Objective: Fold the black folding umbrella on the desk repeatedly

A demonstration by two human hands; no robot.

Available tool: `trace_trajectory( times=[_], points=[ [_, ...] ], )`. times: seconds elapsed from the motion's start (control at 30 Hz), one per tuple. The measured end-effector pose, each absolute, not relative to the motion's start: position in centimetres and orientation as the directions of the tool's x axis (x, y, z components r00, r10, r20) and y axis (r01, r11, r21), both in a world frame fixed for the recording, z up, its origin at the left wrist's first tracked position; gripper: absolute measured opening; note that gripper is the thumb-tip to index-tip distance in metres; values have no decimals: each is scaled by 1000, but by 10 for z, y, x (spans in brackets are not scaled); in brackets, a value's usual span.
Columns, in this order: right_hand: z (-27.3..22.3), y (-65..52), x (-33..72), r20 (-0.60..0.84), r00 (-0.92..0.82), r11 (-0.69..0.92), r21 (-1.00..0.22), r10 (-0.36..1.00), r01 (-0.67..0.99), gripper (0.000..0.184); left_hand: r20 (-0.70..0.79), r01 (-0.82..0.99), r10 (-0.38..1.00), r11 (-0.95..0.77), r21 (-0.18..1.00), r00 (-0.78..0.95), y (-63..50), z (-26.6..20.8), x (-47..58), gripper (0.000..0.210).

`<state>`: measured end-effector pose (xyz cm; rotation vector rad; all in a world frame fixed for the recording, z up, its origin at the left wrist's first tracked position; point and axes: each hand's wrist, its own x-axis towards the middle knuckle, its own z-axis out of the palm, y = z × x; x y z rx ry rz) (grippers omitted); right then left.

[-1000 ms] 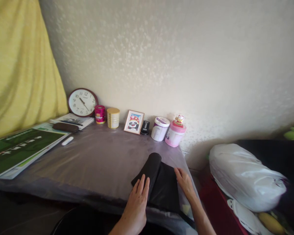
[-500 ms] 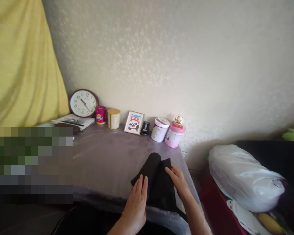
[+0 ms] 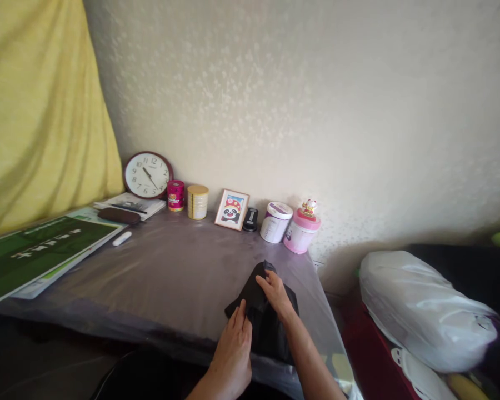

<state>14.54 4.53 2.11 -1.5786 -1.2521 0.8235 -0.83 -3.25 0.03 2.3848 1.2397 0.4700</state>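
A folded piece of black cloth (image 3: 256, 289) lies at the front right of the table, one part of it folded over toward the left. My left hand (image 3: 236, 336) rests along its near left side, fingers stretched out and lying flat against the fabric. Over the top of the bundle, my right hand (image 3: 274, 289) pinches the far edge of the fold between thumb and fingers. The underside of the cloth and the part beneath my right wrist are hidden.
Along the wall stand a clock (image 3: 149, 175), a pink tin (image 3: 175, 195), a yellow-lidded jar (image 3: 197, 202), a panda picture frame (image 3: 232, 209) and two tubs (image 3: 276, 222). Green booklets (image 3: 45, 253) lie left. A white plastic bag (image 3: 425, 308) sits right of the table edge.
My right hand has moved left from the cloth's right edge onto its upper fold, bringing the right part over with it. My left hand has stayed nearly in place. The view has shifted slightly.
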Motion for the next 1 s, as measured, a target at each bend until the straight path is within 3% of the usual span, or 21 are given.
trace_trajectory(
  times=[0.27,0.4,0.53,0.77,0.9,1.0],
  points=[
    [15,50,147,82,264,-91,-809,961,581,36,216,596,836,-518,614,504,-34,-5,-17,90],
    [19,47,142,90,151,-7,-840,984,543,31,123,676,839,-505,537,530,-39,11,-20,89],
    [24,42,136,111,95,43,-841,989,540,27,25,789,866,-465,402,499,-40,18,-21,71],
    [33,32,130,155,50,80,-732,987,677,23,200,789,887,-461,405,415,-32,23,-30,37],
    [35,28,128,206,9,140,-695,979,705,23,331,709,816,-576,406,474,-29,11,-21,51],
    [35,23,126,240,-23,182,-665,970,725,24,310,694,811,-584,420,495,-29,-8,-10,66]
  ],
)
